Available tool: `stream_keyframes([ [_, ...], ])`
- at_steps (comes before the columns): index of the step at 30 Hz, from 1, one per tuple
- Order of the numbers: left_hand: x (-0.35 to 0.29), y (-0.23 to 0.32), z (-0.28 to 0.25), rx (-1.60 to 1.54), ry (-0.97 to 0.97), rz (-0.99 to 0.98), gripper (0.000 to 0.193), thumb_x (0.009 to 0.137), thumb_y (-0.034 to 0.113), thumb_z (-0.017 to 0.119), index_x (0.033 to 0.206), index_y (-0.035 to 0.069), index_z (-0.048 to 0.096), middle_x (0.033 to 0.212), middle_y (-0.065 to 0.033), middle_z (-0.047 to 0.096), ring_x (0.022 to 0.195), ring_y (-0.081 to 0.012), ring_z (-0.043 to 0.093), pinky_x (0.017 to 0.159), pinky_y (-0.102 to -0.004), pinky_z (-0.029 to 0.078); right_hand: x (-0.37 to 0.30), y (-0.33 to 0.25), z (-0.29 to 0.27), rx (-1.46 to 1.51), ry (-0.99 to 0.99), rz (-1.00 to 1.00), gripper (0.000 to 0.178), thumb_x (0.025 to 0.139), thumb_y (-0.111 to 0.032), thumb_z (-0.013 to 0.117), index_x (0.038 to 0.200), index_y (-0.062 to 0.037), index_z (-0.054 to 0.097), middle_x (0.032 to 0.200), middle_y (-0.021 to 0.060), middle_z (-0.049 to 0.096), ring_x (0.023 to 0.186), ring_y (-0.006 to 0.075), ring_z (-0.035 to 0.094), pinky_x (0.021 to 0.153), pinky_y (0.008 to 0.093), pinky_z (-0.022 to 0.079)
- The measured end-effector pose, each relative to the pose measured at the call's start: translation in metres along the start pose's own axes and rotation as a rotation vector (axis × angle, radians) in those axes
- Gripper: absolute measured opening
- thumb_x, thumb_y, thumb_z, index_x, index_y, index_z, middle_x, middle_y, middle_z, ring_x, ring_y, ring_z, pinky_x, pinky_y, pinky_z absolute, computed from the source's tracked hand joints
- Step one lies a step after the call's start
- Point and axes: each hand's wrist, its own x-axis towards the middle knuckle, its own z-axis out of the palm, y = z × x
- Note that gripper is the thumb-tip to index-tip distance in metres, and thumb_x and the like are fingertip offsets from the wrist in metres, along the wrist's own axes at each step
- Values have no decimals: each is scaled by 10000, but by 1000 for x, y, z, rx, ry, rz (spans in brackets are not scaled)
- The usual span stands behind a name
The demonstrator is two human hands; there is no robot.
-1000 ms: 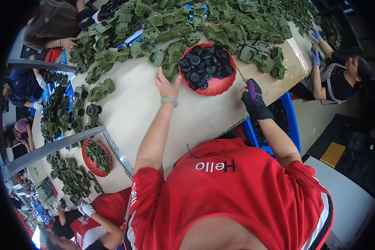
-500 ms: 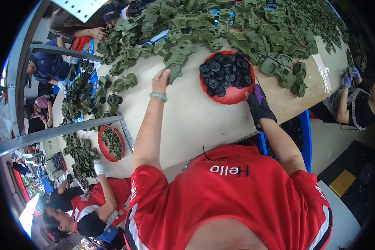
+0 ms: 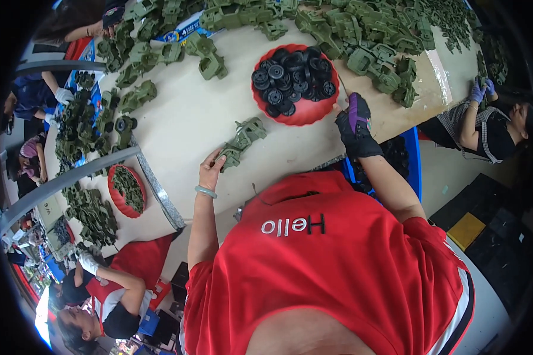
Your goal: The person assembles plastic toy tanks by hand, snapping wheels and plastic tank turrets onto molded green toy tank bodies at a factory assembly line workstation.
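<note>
My bare left hand [image 3: 211, 169], with a pale bracelet at its wrist, is closed on the near end of a green toy vehicle body [image 3: 243, 141]. The body is held at a slant over the pale tabletop. My right hand [image 3: 356, 126], in a black and purple glove, is just right of a scalloped red bowl [image 3: 260, 107]. Its fingers look curled, with a bare tip showing toward the rim; what they hold, if anything, is hidden. Black toy wheels [image 3: 293, 77] fill most of the bowl.
Green vehicle bodies [image 3: 361, 35] lie piled along the far side. A red bowl of small green parts [image 3: 127, 190] stands left, beyond a grey metal bar [image 3: 71, 180]. A blue crate [image 3: 413, 171] is below the right table edge. Co-workers sit on both sides.
My left hand has drawn the vehicle body from the far pile toward me. The whole view has shifted, so the bowl appears further left and up. My right hand is slightly farther from the bowl.
</note>
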Motion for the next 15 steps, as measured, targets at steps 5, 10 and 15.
stream_keyframes([
  [5,-17,0,24,347,64,526,379,924,96,746,1294,56,677,1315,-115,653,1227,-241,625,1036,-336,517,10,-61,0,37,-319,-569,367,833,-130,785,1175,-67,667,1098,178,676,1014,393,661,893,465,539],
  [10,-29,-4,27,420,82,451,379,946,162,740,1300,46,672,1280,-142,664,1171,-226,644,998,-326,524,18,-105,41,-49,-361,-677,381,824,-155,788,1175,-65,671,1106,195,685,1018,399,660,897,492,532],
  [15,-21,-9,11,342,-69,138,516,1001,345,687,1355,-25,623,1187,-158,720,1075,-184,655,948,-305,524,23,-111,45,-223,-499,-706,316,834,-158,775,1111,-53,665,1021,186,691,990,402,666,872,491,535],
])
